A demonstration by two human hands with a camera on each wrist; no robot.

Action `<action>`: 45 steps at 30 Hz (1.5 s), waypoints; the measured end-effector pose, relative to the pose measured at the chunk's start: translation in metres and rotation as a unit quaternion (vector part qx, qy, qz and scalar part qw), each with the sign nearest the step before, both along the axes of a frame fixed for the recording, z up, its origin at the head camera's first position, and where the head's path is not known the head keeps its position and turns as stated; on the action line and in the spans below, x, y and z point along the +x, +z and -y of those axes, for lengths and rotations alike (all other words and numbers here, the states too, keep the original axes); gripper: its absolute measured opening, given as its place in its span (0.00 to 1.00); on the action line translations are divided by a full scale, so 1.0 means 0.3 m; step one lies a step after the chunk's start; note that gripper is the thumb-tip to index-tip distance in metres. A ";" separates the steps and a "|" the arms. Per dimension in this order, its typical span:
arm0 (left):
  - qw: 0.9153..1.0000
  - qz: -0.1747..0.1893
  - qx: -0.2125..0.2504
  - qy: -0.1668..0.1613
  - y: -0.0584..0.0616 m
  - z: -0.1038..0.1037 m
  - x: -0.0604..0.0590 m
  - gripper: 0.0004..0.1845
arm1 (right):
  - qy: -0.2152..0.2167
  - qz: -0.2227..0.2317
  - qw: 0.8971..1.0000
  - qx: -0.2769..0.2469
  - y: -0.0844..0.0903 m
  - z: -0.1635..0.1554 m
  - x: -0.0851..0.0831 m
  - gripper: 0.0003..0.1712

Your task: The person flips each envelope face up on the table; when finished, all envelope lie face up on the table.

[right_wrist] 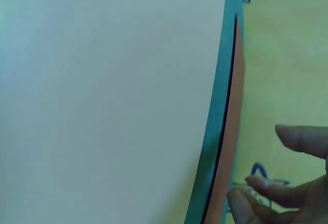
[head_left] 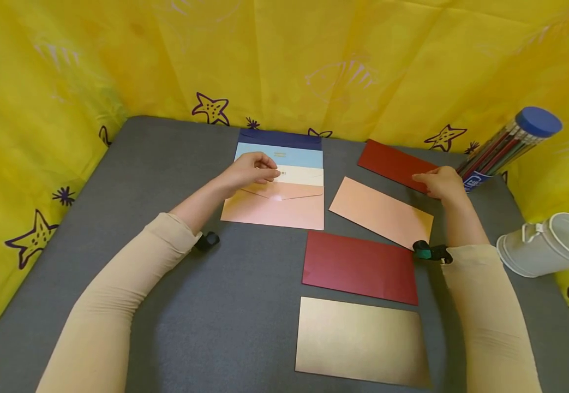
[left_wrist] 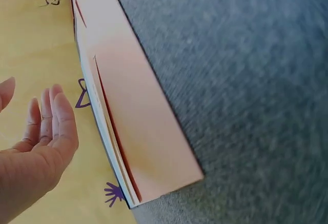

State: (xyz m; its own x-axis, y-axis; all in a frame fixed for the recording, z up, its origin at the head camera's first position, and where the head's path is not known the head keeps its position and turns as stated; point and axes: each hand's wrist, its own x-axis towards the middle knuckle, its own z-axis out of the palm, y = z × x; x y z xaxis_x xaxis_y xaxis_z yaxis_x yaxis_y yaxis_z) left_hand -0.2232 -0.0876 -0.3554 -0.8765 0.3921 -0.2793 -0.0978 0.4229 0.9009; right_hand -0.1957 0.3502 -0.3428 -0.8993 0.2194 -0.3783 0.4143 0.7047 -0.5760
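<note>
Grey tabletop (head_left: pixel 205 327), yellow patterned cloth (head_left: pixel 284 65) behind — left hand (head_left: pixel 252 169), fingers loose and empty, hovers over overlapped envelopes (head_left: pixel 284 212); right hand (head_left: pixel 442 183), fingers parted, hides part of the rear red envelope (head_left: pixel 394 164) — contact unclear.

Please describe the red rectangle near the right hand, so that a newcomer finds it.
On the grey table's right half, start from the gold rectangle, pass the maroon one and the peach one. Farthest from the person, before the yellow cloth, lies the red rectangle. Its brick tone, and the right hand at one end, set it apart.
</note>
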 end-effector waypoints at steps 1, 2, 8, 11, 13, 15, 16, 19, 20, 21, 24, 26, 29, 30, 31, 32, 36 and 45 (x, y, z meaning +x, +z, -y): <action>1.000 0.003 0.003 -0.001 -0.001 -0.003 0.000 0.19 | -0.001 0.005 1.000 0.015 0.000 -0.016 0.003 0.42; 1.000 0.006 0.005 -0.002 -0.001 -0.006 0.001 0.20 | -0.004 0.009 0.999 0.031 0.002 -0.028 0.008 0.43; 1.000 0.023 0.021 -0.005 0.003 -0.034 0.000 0.20 | -0.006 0.030 0.992 0.124 0.004 -0.070 0.018 0.48; 0.999 0.024 0.030 -0.007 0.002 -0.054 -0.005 0.19 | 0.005 0.044 0.987 0.156 -0.003 -0.079 0.012 0.51; 0.999 0.025 0.035 -0.007 -0.001 -0.067 -0.009 0.18 | 0.013 0.053 0.984 0.171 -0.012 -0.083 0.008 0.53; 0.999 0.025 0.039 -0.010 -0.005 -0.080 -0.011 0.18 | 0.020 0.060 0.981 0.183 -0.022 -0.087 0.006 0.54; 0.999 0.024 0.041 -0.012 -0.006 -0.086 -0.011 0.18 | 0.026 0.062 0.979 0.192 -0.026 -0.088 0.005 0.53; 0.999 0.025 0.043 -0.016 -0.010 -0.100 -0.009 0.17 | 0.040 0.064 0.973 0.216 -0.037 -0.089 0.001 0.52; 0.999 0.025 0.044 -0.017 -0.011 -0.104 -0.008 0.17 | 0.042 0.066 0.972 0.222 -0.040 -0.089 0.001 0.51; 0.999 0.024 0.043 -0.018 -0.012 -0.108 -0.006 0.17 | 0.044 0.066 0.971 0.228 -0.042 -0.088 -0.001 0.51; 0.998 0.026 0.047 -0.017 -0.016 -0.118 -0.005 0.17 | 0.036 0.072 0.970 0.229 -0.044 -0.086 -0.005 0.51; 0.998 0.027 0.048 -0.018 -0.018 -0.124 -0.006 0.17 | 0.025 0.078 0.972 0.222 -0.042 -0.084 -0.005 0.52; 0.998 0.034 0.051 -0.017 -0.022 -0.133 -0.008 0.17 | -0.005 0.090 0.975 0.201 -0.038 -0.080 -0.005 0.52; 0.998 0.035 0.052 -0.017 -0.024 -0.135 -0.009 0.17 | -0.015 0.094 0.976 0.194 -0.037 -0.078 -0.004 0.53; 0.998 0.037 0.053 -0.016 -0.025 -0.139 -0.009 0.17 | -0.024 0.097 0.977 0.187 -0.035 -0.078 -0.003 0.53; 0.998 0.038 0.054 -0.015 -0.026 -0.142 -0.010 0.17 | -0.033 0.100 0.978 0.181 -0.034 -0.077 -0.003 0.54; 0.997 0.038 0.057 -0.017 -0.030 -0.153 -0.011 0.17 | -0.052 0.106 0.979 0.168 -0.033 -0.077 -0.001 0.55; 0.995 0.065 0.072 -0.017 -0.039 -0.162 0.001 0.17 | -0.041 0.075 0.989 0.122 -0.042 -0.084 0.012 0.55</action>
